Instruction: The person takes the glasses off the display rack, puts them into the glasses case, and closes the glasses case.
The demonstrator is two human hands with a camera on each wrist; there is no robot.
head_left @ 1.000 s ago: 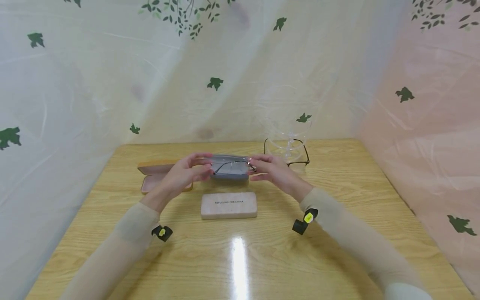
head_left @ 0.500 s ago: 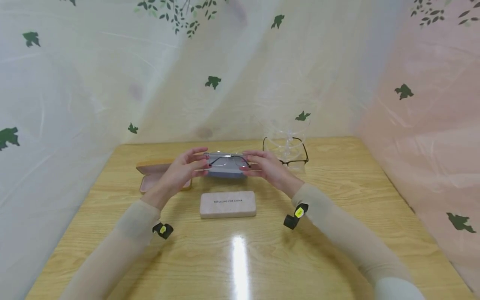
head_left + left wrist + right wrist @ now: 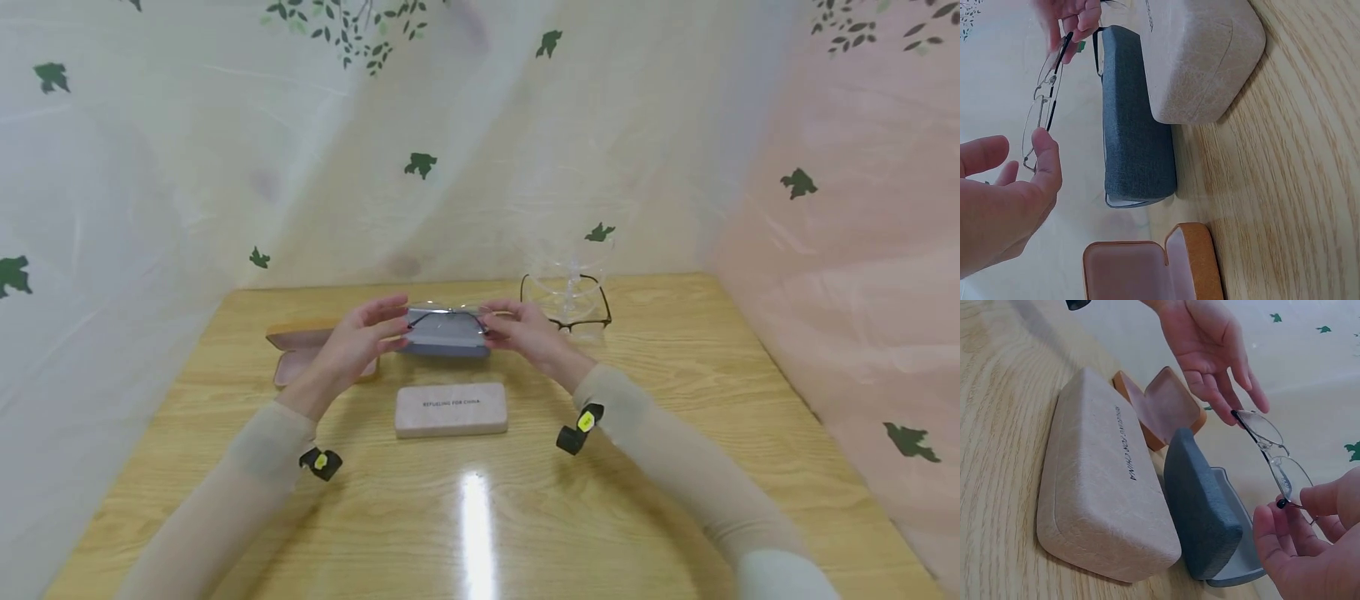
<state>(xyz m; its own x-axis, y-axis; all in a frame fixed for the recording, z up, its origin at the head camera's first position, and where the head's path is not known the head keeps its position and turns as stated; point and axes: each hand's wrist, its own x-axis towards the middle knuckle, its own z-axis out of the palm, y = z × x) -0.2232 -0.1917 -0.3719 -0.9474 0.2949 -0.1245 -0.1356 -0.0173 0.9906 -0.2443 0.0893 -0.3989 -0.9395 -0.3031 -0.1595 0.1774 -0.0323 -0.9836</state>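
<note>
Thin metal-rimmed eyeglasses point(image 3: 1265, 447) hang between my two hands, their dark temples folded in along the lenses. My left hand point(image 3: 358, 342) pinches one end with thumb and fingertips. At the other end, my right hand point(image 3: 528, 335) grips the frame between thumb and fingers. Just beneath, in the head view, lies a blue-grey glasses case point(image 3: 446, 348) with its lid up and a pale lining showing. The right wrist view shows the eyeglasses beside this case's raised edge, apart from it.
A closed pale pink case point(image 3: 452, 410) with printed lettering lies nearer me on the wooden table point(image 3: 375, 517). An orange case point(image 3: 296, 365) stands open at the left. Behind my right hand, dark-framed glasses point(image 3: 581, 325) sit at a clear plastic stand point(image 3: 572, 287).
The eyeglasses have turned more level, and both temples now lie across the lenses. My right hand has shifted slightly left; my left hand keeps nearly the same place.
</note>
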